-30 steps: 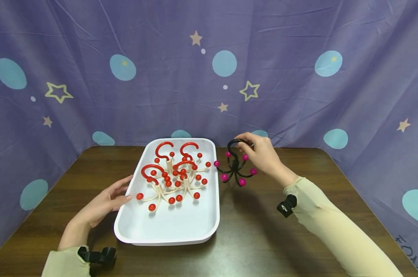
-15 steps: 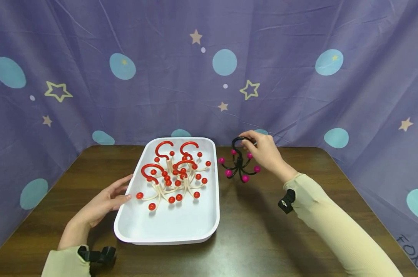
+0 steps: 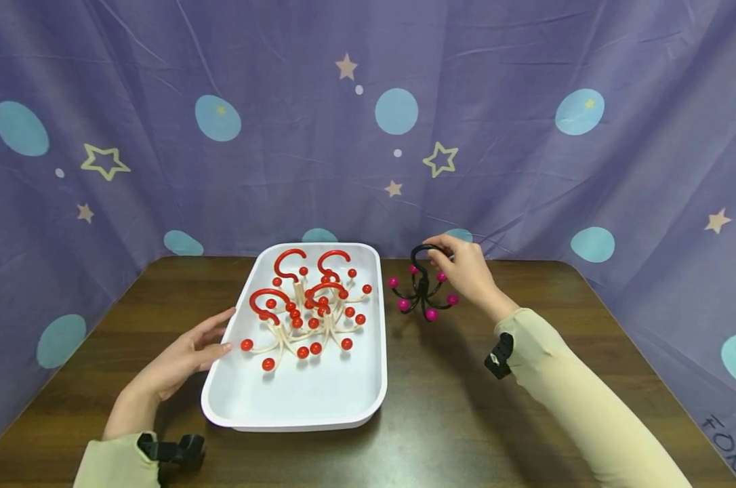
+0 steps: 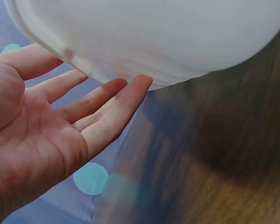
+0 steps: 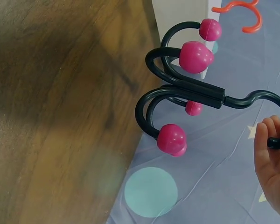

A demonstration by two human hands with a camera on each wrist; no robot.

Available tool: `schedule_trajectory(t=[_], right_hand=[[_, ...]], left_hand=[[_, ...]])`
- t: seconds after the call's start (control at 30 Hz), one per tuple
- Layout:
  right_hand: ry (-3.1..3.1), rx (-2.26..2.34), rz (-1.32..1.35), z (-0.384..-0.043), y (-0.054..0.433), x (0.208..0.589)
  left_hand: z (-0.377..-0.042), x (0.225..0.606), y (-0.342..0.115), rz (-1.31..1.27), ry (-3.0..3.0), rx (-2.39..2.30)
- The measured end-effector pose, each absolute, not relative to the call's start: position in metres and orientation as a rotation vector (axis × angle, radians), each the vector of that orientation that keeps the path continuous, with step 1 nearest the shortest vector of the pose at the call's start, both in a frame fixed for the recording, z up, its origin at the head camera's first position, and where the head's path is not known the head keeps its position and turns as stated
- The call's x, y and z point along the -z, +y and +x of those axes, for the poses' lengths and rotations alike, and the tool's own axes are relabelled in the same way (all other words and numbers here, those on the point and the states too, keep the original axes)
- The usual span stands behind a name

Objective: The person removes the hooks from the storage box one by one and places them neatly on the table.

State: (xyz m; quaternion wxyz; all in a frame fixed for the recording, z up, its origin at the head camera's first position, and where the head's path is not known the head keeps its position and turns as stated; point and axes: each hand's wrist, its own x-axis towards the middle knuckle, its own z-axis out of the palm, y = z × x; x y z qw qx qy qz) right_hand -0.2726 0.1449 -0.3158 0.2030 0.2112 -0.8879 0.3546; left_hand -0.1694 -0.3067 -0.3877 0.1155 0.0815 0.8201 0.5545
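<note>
My right hand [image 3: 463, 268] pinches the curved top of a black multi-arm hook hanger [image 3: 423, 288] with magenta ball tips. The hanger hangs upright over the table, just right of the white tray [image 3: 295, 407]. In the right wrist view its black stem [image 5: 200, 91] and bent arms show in full, while part of the hook is hidden by my fingers [image 5: 261, 144]. My left hand [image 3: 181, 356] is at the tray's left side; the left wrist view shows its lightly bent, spread fingers [image 4: 114, 109] touching the tray's outer wall [image 4: 144, 37].
Several cream hangers with red hooks [image 3: 269, 293] and red ball tips [image 3: 268, 364] stand close together in the tray's far half, their arms overlapping. Dark wooden table [image 3: 465, 407] lies beneath. A purple curtain [image 3: 496, 169] with stars and circles rises behind it.
The right hand has shifted slightly right with the black hanger, away from the tray's edge, and has almost stopped. The left hand and the tray have not moved.
</note>
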Motion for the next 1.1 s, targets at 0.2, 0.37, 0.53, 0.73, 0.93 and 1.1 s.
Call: schedule_trajectory(t=[0.2, 0.37, 0.53, 0.73, 0.93, 1.1], right_hand=[[-2.479, -1.002, 0.554, -0.276, 0.144, 0.319], [-2.487, -1.017, 0.537, -0.278, 0.144, 0.321], [-2.504, -1.037, 0.527, -0.282, 0.144, 0.324], [-2.530, -1.034, 0.504, -0.286, 0.145, 0.327], [-2.554, -0.998, 0.475, -0.290, 0.146, 0.331], [-2.567, -0.972, 0.461, -0.292, 0.147, 0.334]], left_hand=[[-0.169, 0.389, -0.308, 0.252, 2.377, -1.645], [-0.168, 0.389, -0.309, 0.228, 2.352, -1.664], [-0.168, 0.390, -0.308, 0.213, 2.345, -1.688], [-0.169, 0.389, -0.308, 0.236, 2.332, -1.703], [-0.168, 0.389, -0.309, 0.214, 2.328, -1.682], [-0.168, 0.389, -0.309, 0.216, 2.327, -1.684]])
